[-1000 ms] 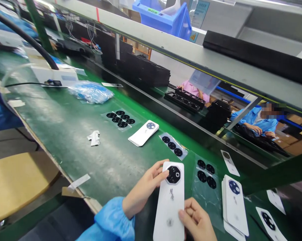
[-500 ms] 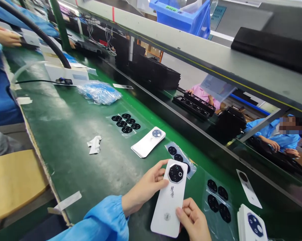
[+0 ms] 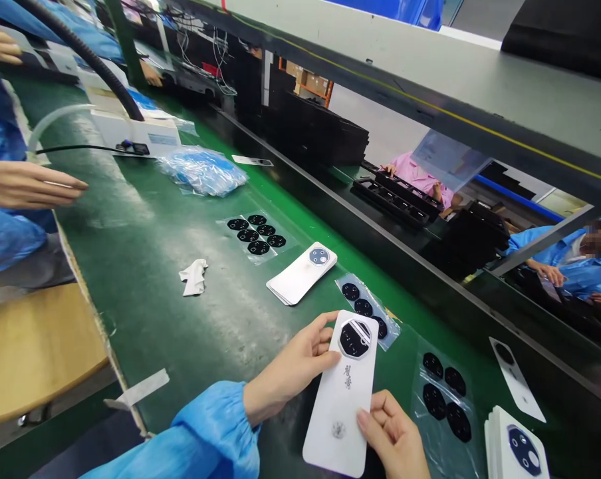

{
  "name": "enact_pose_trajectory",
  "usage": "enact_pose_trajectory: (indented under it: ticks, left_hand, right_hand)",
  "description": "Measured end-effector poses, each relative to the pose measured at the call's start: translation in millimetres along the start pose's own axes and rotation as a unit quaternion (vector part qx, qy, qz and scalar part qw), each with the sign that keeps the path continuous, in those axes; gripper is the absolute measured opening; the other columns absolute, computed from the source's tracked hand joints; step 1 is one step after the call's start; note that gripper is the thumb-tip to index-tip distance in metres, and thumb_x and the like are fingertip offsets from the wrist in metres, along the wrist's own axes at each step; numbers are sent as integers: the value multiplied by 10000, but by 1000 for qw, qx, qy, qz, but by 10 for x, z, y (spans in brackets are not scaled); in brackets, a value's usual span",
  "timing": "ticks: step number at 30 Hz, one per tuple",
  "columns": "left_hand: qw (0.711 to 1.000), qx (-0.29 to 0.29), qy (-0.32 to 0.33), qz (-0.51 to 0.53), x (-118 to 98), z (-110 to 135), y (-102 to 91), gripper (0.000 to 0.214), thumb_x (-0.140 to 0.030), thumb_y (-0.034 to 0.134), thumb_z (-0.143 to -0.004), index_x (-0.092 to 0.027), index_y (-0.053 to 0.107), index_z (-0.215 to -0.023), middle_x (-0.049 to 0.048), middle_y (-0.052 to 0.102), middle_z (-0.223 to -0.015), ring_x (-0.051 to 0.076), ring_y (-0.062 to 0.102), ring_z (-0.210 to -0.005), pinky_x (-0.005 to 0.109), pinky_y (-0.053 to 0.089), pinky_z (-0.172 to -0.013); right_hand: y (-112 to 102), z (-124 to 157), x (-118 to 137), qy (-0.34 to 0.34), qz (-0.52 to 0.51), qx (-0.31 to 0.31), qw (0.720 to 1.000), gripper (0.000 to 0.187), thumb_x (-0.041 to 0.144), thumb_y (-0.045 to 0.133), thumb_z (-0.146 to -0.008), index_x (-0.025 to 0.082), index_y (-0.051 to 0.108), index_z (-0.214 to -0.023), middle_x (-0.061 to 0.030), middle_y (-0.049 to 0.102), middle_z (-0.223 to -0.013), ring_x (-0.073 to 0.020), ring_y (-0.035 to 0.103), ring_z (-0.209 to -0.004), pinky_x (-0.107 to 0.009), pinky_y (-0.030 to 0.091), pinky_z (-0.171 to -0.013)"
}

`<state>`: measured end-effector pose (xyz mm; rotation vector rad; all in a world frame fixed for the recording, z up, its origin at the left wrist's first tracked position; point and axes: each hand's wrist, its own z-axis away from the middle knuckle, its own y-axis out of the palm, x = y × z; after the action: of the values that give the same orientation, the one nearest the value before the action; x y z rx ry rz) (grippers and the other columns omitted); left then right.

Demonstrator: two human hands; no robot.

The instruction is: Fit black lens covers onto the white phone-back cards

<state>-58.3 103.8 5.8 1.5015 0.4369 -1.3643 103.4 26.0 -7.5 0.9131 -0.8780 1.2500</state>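
Observation:
I hold a white phone back cover (image 3: pixel 341 399) with a black octagonal camera lens ring at its top, low in the view above the green belt. My left hand (image 3: pixel 290 369) grips its upper left edge, thumb next to the lens. My right hand (image 3: pixel 393 436) pinches its lower right edge. A clear sheet with black round lens pieces (image 3: pixel 367 309) lies just beyond the cover. Another sheet of black lens pieces (image 3: pixel 443 402) lies to the right. A stack of white covers (image 3: pixel 517 446) sits at the lower right.
A small stack of white covers (image 3: pixel 303 273), a sheet of several black lenses (image 3: pixel 255 233), a crumpled white scrap (image 3: pixel 193 276) and a blue plastic bag (image 3: pixel 203 169) lie on the green belt (image 3: pixel 145 266). A co-worker's hand (image 3: pixel 31 186) reaches in at left. Wooden stool (image 3: pixel 31 346) stands lower left.
The view has shifted slightly; the cover stays in both my hands, tilted a little. A co-worker's hand has come into view at the left over the belt.

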Motion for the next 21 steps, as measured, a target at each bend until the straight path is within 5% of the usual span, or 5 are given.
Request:
enact_pose_trajectory:
  ticks: [21]
  left_hand:
    - [1000,-7,19,-19,38,10,-35,584,-149,504,-813,-197,248,-1336,87,528,-1145,156,562,-955,254,463,-792]
  right_hand:
    - [-48,-50,-49,-1,8,17,1000,593,576,710,-627,93,418,-809,-75,585,-734,-83,513,-597,-194,387,-610]
